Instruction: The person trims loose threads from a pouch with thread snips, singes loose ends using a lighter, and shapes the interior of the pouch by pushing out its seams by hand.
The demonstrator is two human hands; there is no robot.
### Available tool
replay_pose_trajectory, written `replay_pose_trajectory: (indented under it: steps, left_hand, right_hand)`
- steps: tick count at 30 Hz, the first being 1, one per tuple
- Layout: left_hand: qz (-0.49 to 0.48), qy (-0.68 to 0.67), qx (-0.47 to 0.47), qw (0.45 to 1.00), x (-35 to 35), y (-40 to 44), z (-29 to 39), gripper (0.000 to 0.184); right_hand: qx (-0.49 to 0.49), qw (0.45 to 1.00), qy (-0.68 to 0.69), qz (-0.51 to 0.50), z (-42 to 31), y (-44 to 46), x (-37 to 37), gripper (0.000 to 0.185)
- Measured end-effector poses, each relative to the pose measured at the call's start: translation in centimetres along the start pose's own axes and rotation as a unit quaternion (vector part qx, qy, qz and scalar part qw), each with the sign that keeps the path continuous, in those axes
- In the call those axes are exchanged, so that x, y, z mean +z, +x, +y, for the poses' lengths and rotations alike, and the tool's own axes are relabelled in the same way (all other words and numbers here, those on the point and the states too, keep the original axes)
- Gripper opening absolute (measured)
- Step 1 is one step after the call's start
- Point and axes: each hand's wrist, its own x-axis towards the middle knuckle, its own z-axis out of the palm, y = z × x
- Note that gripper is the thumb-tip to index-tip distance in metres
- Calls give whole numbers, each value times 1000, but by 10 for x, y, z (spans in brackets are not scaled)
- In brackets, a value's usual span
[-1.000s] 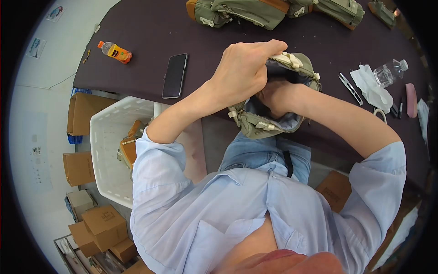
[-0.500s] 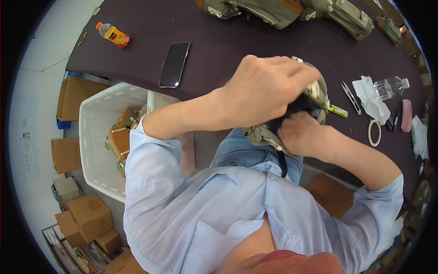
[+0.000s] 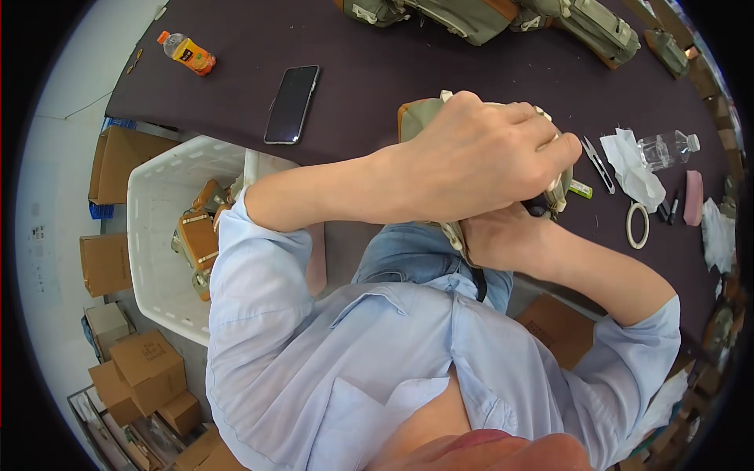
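A green bag with cream trim and a brown corner (image 3: 420, 118) lies at the table's front edge, above my lap. Across its top reaches my left hand (image 3: 491, 157), with its fingers closed on the bag's far right rim. My right hand (image 3: 506, 235) is at the near side of the bag's opening, closed; its fingertips are hidden under my left hand and the bag. A dark piece of the bag's inside shows between my hands. Just right of the bag lies a yellow-green marker (image 3: 581, 188).
More green bags (image 3: 471, 17) lie along the far side. A phone (image 3: 292, 104) and orange drink bottle (image 3: 187, 53) are left; snips (image 3: 598, 165), tissue (image 3: 632, 170), a clear bottle (image 3: 667, 149) and a tape roll (image 3: 637, 226) are right. A white bin (image 3: 169, 243) holds brown-green items.
My left hand has moved right over the bag, covering more of its opening. My right hand has drawn back toward the near rim. The yellow-green marker has come into view.
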Motion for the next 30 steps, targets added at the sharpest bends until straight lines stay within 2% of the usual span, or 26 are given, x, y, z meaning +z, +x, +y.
replay_pose_trajectory:
  steps: [3, 6, 7, 10, 14, 18, 22, 24, 27, 30]
  left_hand:
    - [8, -9, -10, 1000, 1, -2, -4, 31]
    - [2, 0, -12, 1000, 0, -6, -9, 32]
    - [10, 8, -8, 1000, 0, -8, -9, 32]
    - [7, 16, -12, 1000, -5, -13, -9, 30]
    - [-2, -3, -4, 1000, -9, -17, 1, 26]
    - [10, 2, 11, 1000, -4, -16, 4, 27]
    - [-1, 6, 10, 1000, -7, -14, 5, 28]
    - [22, 2, 11, 1000, -5, -13, 6, 28]
    - [-25, -1, -10, 1000, -11, -10, 4, 29]
    - [-8, -29, -24, 999, -6, -12, -4, 31]
  right_hand:
    - [-2, 1000, -14, -14, 2, 0, -9, 17]
    - [21, 994, -109, 1, -12, -15, -14, 23]
    - [-11, 977, -191, 91, -13, -23, -3, 33]
    - [-4, 965, -190, 183, -24, -46, -8, 39]
    - [-38, 965, -133, 223, -20, -57, 12, 42]
    - [-32, 979, -58, 190, -21, -62, 2, 46]
    - [-69, 978, -97, 173, -18, -61, 3, 48]
    - [-67, 984, -123, 108, -13, -58, 12, 48]
    - [-72, 981, -152, 99, -7, -51, 17, 49]
    - [-63, 984, -128, 104, -7, -51, 7, 45]
